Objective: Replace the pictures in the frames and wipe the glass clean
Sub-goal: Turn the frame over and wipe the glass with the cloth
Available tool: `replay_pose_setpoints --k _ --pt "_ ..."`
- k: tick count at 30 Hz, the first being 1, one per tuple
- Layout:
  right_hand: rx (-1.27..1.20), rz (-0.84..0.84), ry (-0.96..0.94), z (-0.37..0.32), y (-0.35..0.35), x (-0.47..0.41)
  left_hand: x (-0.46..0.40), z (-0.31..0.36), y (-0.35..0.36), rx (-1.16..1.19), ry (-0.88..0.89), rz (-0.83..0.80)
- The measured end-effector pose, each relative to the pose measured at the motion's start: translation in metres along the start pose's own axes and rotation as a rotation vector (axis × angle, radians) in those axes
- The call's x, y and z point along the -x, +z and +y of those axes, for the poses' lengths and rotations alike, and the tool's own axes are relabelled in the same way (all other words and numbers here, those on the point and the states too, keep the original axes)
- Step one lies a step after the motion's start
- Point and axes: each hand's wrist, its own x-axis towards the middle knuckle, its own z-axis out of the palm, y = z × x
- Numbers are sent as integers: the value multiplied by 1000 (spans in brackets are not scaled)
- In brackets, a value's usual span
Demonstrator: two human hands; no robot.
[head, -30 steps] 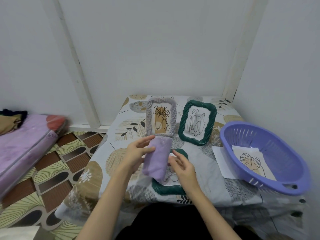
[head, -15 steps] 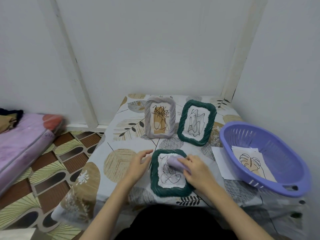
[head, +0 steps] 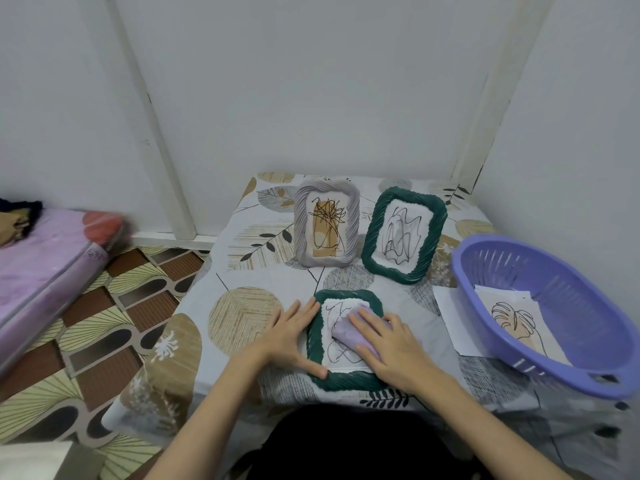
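Two hands are engaged: the right hand (head: 394, 344) presses a lilac cloth (head: 349, 336), apparently folded, onto the flat green frame (head: 341, 382) at 6 o'clock; the flat left hand (head: 291, 336) braces it. Excess pressure could slide the frame.

Dark green frame (head: 313, 344), lilac cloth (head: 346, 336), grey frame (head: 351, 223), purple basket (head: 554, 341), leaf-patterned beige-and-white tablecloth (head: 249, 282).

Setting: a home, likely a bedroom corner. Evidence: pink mattress (head: 41, 261) on patterned floor (head: 114, 313), leaf-print cloth (head: 242, 306) over low worktop, plain white walls (head: 311, 81), purple plastic basket (head: 547, 306), decorative frames (head: 403, 235).
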Motion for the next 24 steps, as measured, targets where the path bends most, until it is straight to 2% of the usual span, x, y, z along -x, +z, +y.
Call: replay_pose_setpoints --k 6,9,13,15,18,24 --pt "57 15 118 -22 -6 -37 2 -2 3 -24 14 15" --pt "81 86 30 -38 -1 -36 1 -4 5 -25 8 31" --pt "168 202 -52 -25 5 -10 0 -5 6 -24 16 24" --pt "173 146 14 -21 -1 -15 0 -5 5 -10 14 26" --pt "41 82 119 -31 -3 -39 1 -4 5 0 10 30" --pt "-71 15 -23 -49 -10 -17 2 -3 7 -2 10 52"
